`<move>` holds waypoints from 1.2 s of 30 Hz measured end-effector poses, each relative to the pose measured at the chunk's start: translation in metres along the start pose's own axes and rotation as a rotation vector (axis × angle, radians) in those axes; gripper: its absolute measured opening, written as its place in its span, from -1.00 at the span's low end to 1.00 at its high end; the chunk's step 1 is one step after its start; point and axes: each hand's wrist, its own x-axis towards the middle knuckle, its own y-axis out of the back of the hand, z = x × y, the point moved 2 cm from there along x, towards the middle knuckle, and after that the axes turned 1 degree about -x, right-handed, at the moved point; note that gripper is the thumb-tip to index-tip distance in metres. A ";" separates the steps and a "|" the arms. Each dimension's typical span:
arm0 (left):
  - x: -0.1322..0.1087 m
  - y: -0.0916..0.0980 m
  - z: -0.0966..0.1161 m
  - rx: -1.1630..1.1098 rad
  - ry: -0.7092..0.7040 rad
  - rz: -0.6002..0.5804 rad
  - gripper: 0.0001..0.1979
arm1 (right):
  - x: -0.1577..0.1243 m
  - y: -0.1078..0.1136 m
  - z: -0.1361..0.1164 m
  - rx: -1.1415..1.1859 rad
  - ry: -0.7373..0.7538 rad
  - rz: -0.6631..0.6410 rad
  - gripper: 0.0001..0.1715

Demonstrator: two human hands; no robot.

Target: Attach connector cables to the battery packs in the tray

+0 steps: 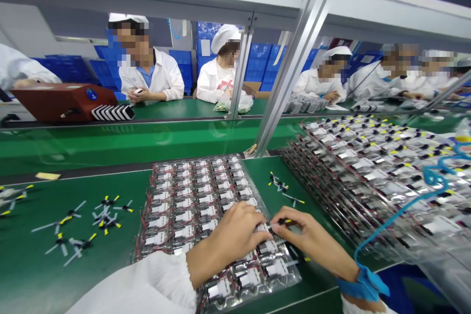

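On the near belt (73, 221), our left hand (231, 235) rests fingers-together on the wired battery packs (191, 211) (kept steady) while our right hand (312, 243) pinches a small black connector (281, 222).

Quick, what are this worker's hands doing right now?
Left hand: curled over the wired packs; any grip cannot be told.
Right hand: closed, pinching a small black-and-yellow connector.

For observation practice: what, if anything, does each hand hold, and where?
Right hand pinches a small black connector at its fingertips; left hand's hold cannot be told.
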 end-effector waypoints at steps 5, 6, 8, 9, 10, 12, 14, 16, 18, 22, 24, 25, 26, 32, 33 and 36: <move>0.001 0.001 0.002 0.009 0.005 -0.006 -0.71 | 0.000 -0.007 0.006 0.058 -0.010 -0.010 -0.67; 0.001 0.001 0.002 0.007 0.006 -0.004 -0.71 | -0.001 -0.008 0.008 0.064 -0.009 -0.008 -0.67; 0.001 0.001 0.002 -0.001 0.002 -0.001 -0.71 | -0.002 -0.009 0.010 0.070 -0.002 -0.008 -0.68; 0.001 0.001 0.002 -0.003 0.000 0.003 -0.70 | -0.002 -0.009 0.011 0.070 0.004 -0.008 -0.68; 0.001 0.000 0.002 -0.004 -0.003 0.009 -0.69 | -0.002 -0.010 0.011 0.066 0.011 -0.009 -0.68; 0.001 -0.001 0.002 -0.003 -0.006 0.017 -0.69 | -0.001 -0.010 0.010 0.052 0.027 -0.009 -0.69; 0.001 -0.002 0.000 -0.008 -0.010 0.021 -0.69 | 0.000 -0.010 0.008 0.036 0.046 -0.009 -0.69; 0.000 -0.003 0.000 -0.016 -0.015 0.028 -0.69 | 0.000 -0.009 0.006 0.024 0.060 -0.009 -0.68; -0.001 -0.002 0.000 -0.009 -0.016 0.032 -0.70 | -0.001 -0.005 0.005 0.018 0.067 -0.015 -0.67; -0.004 0.003 0.005 0.087 -0.024 -0.004 -0.72 | -0.009 0.011 0.011 0.074 0.004 0.039 -0.54; -0.006 0.009 0.010 0.136 -0.032 -0.021 -0.70 | -0.016 0.018 0.017 0.131 -0.073 0.139 -0.40; -0.007 0.012 0.013 0.154 -0.032 -0.023 -0.69 | -0.021 0.021 0.020 0.149 -0.110 0.178 -0.39; -0.008 0.015 0.016 0.167 -0.027 -0.021 -0.68 | -0.025 0.021 0.023 0.156 -0.139 0.197 -0.39; -0.018 0.026 0.036 0.132 -0.090 -0.073 -0.82 | -0.039 0.006 0.030 0.158 -0.205 0.119 -0.42; -0.021 0.025 0.038 0.150 -0.128 -0.094 -0.83 | -0.039 0.004 0.029 0.176 -0.210 0.121 -0.41; -0.026 0.019 0.041 0.237 -0.207 -0.151 -0.81 | -0.037 -0.001 0.026 0.248 -0.226 0.147 -0.39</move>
